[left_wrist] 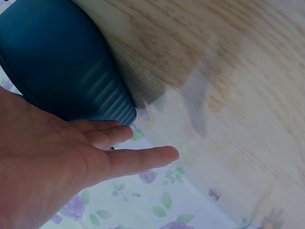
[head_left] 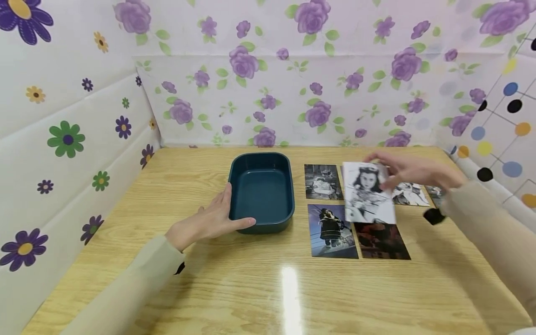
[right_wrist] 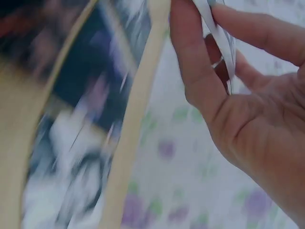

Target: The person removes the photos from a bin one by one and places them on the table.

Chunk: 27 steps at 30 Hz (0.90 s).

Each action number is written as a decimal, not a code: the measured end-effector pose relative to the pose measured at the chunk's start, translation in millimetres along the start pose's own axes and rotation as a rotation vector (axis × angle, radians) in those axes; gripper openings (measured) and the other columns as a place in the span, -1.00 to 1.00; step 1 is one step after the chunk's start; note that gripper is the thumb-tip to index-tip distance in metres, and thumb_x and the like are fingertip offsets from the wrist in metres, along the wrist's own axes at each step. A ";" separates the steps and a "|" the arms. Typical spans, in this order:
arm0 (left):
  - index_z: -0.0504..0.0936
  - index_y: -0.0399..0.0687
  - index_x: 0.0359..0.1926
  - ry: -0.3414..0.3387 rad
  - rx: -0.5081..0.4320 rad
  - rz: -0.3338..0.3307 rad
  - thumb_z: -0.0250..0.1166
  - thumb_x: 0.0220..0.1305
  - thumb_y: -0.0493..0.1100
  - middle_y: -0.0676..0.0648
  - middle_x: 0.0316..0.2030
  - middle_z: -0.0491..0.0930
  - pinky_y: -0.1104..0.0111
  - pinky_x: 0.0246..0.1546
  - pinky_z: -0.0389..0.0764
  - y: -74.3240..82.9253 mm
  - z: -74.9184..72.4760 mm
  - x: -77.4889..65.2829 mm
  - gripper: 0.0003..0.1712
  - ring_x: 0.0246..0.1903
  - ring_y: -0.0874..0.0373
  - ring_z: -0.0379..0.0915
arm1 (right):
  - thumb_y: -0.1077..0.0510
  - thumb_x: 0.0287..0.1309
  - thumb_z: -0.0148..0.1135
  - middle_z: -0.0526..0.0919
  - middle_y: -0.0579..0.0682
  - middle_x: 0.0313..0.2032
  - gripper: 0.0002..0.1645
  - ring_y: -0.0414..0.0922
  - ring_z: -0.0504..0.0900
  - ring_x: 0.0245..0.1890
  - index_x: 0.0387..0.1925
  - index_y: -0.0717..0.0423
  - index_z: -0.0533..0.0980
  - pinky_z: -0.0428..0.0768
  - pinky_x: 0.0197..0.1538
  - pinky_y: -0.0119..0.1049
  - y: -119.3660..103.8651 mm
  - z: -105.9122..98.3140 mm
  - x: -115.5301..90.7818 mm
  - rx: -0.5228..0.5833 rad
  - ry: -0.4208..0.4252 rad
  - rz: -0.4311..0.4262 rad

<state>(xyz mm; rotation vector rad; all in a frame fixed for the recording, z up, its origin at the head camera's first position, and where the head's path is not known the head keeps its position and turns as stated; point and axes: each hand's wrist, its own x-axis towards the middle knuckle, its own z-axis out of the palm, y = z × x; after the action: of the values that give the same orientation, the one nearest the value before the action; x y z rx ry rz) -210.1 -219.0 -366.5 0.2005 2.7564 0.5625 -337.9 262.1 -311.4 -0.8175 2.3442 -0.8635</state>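
A dark teal rectangular tub point(head_left: 263, 195) stands on the wooden table. My left hand point(head_left: 211, 218) rests against its near left side, fingers straight and thumb along the front rim; the left wrist view shows the palm point(left_wrist: 62, 157) beside the tub's ribbed wall point(left_wrist: 107, 95). Above the table at right, my right hand point(head_left: 408, 168) pinches a black-and-white photo card point(head_left: 368, 195) of a woman between thumb and fingers. In the right wrist view that card point(right_wrist: 221, 43) appears edge-on. Beneath it lie a card with a couple at a railing point(head_left: 331, 232) and a dark reddish card point(head_left: 383, 242).
A grey photo card point(head_left: 322, 181) lies right of the tub. Farther right are a black-and-white card point(head_left: 410, 194) and another card point(head_left: 434, 193) partly behind the right forearm. Flower-patterned sheets point(head_left: 268, 83) wall the table at the back and left; a dotted sheet point(head_left: 506, 139) stands at right.
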 end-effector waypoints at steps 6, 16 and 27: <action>-0.65 -0.02 0.46 -0.004 -0.007 -0.004 0.00 -0.02 0.70 -0.17 0.54 -0.43 -0.44 0.27 -0.25 -2.1 -1.2 -1.9 0.48 0.53 -0.16 -0.43 | 0.13 0.12 0.32 0.16 0.34 0.28 -0.08 0.16 0.43 -0.04 0.41 0.04 0.04 0.53 -0.12 0.00 44.5 -4.4 -63.9 -0.044 -0.009 0.113; -0.64 -0.03 0.47 -0.004 -0.007 -0.001 0.01 0.00 0.68 -0.18 0.54 -0.41 -0.44 0.27 -0.23 -4.2 -2.7 -4.6 0.47 0.53 -0.17 -0.41 | 0.26 0.12 0.30 0.06 0.46 0.27 -0.30 -0.28 0.34 -0.58 0.24 0.04 0.19 0.50 -0.47 -0.31 85.7 23.9 -94.2 -0.041 0.035 0.111; -0.63 -0.03 0.47 0.003 0.013 0.016 -0.01 -0.04 0.71 -0.18 0.54 -0.45 -0.44 0.27 -0.24 -2.5 -1.7 -1.4 0.49 0.53 -0.16 -0.45 | 0.21 -0.15 0.52 0.44 0.02 -0.51 -0.24 -0.25 0.32 -0.60 0.08 0.24 0.31 0.28 -0.49 -0.40 96.9 51.4 -92.4 -0.436 0.308 0.074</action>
<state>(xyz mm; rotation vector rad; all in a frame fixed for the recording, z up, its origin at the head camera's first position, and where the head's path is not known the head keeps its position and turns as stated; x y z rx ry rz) -209.5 -222.2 -365.6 0.2245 2.7645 0.5489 -276.4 364.4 -391.0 -0.8020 2.8742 -0.4747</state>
